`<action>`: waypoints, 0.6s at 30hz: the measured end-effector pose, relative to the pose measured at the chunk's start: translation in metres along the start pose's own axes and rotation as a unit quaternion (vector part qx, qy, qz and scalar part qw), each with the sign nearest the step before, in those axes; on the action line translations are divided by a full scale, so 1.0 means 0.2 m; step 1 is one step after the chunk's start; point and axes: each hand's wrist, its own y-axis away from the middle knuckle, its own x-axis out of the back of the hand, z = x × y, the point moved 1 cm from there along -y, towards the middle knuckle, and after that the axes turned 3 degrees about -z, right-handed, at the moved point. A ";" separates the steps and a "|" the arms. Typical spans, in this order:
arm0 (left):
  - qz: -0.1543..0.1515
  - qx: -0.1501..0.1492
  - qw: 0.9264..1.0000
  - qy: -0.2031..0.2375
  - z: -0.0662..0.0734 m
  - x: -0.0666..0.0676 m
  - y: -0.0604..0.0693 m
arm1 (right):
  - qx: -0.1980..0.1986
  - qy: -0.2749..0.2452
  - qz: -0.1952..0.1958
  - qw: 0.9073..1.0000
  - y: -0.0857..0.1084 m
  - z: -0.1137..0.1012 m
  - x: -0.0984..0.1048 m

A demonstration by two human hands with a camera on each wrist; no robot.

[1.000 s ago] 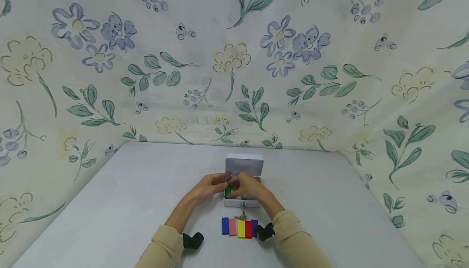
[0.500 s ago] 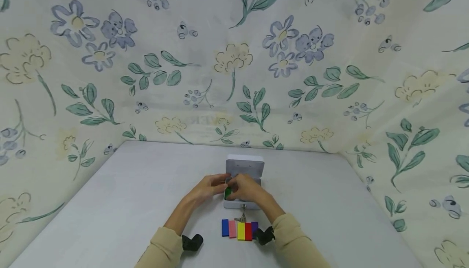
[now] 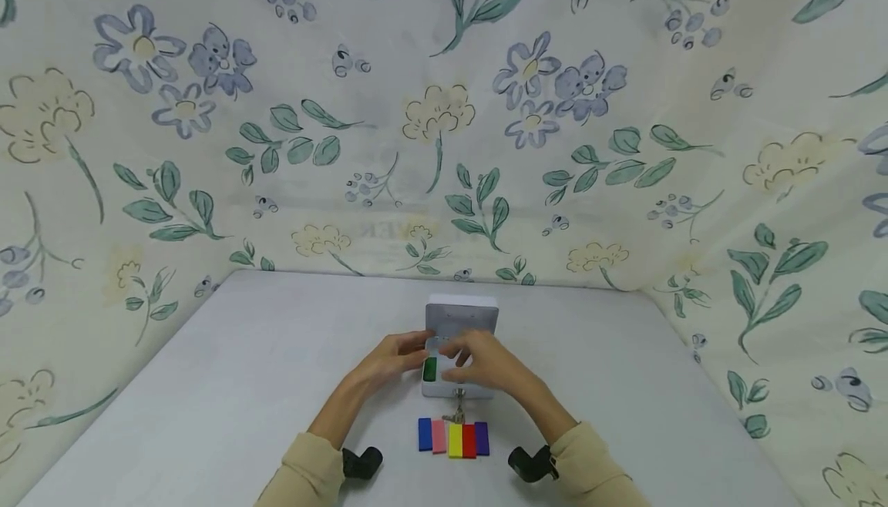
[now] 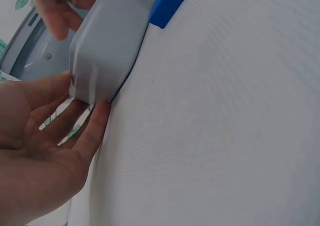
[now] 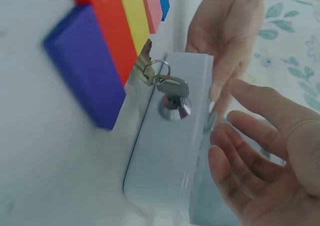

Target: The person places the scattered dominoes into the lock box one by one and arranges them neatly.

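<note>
A small grey metal cash box stands on the table with its lid raised. Inside, against the left wall, lies a green block. My left hand rests its thumb and fingertips against the box's left side; in the left wrist view, the hand shows loosely bent fingers at the wall. Over the box's right half hovers my right hand, fingers apart and holding nothing, as the right wrist view of that hand confirms. A key sits in the front lock.
In front of the box several flat blocks lie in a row: blue, pink, yellow, red and purple. More keys hang from the ring. Floral cloth surrounds the white table.
My right hand has let go of the green block at the left inside the box and moved up and right, its fingers spreading. My left hand has stayed at the box's side.
</note>
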 end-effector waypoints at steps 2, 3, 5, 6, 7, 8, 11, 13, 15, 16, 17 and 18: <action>0.003 0.002 1.000 -0.001 0.00 0.00 0.00 | 0.003 0.001 0.003 1.000 0.04 0.01 0.01; 0.004 0.004 1.000 -0.001 0.00 0.00 0.00 | 0.007 0.003 0.005 1.000 0.06 0.01 0.01; 0.008 0.009 1.000 -0.001 0.00 0.00 0.01 | 0.013 0.005 0.010 1.000 0.11 0.02 0.02; 0.010 0.010 1.000 -0.002 0.00 0.00 0.01 | 0.017 0.002 0.012 1.000 0.13 0.02 0.03; 0.013 0.012 1.000 -0.004 0.00 0.00 0.01 | 0.021 0.001 0.015 1.000 0.15 0.02 0.03; 0.015 0.013 1.000 -0.007 0.00 0.00 0.01 | 0.023 -0.001 0.016 1.000 0.16 0.02 0.04; 0.021 0.018 1.000 -0.008 -0.01 0.00 0.00 | 0.024 -0.009 0.014 1.000 0.21 0.03 0.04; 0.019 0.022 1.000 -0.010 -0.01 0.00 0.00 | 0.021 -0.013 0.005 1.000 0.24 0.04 0.04; 0.016 0.022 1.000 -0.009 -0.01 0.00 0.00 | 0.022 -0.018 -0.006 1.000 0.26 0.05 0.04; 0.015 0.021 1.000 -0.010 -0.01 0.00 0.00 | 0.023 -0.022 -0.010 0.999 0.27 0.05 0.04; 0.014 0.021 1.000 -0.012 -0.01 0.00 0.00 | 0.026 -0.025 -0.012 0.999 0.28 0.05 0.04; 0.013 0.017 1.000 -0.013 -0.01 0.00 -0.01 | 0.029 -0.026 -0.013 0.999 0.29 0.05 0.05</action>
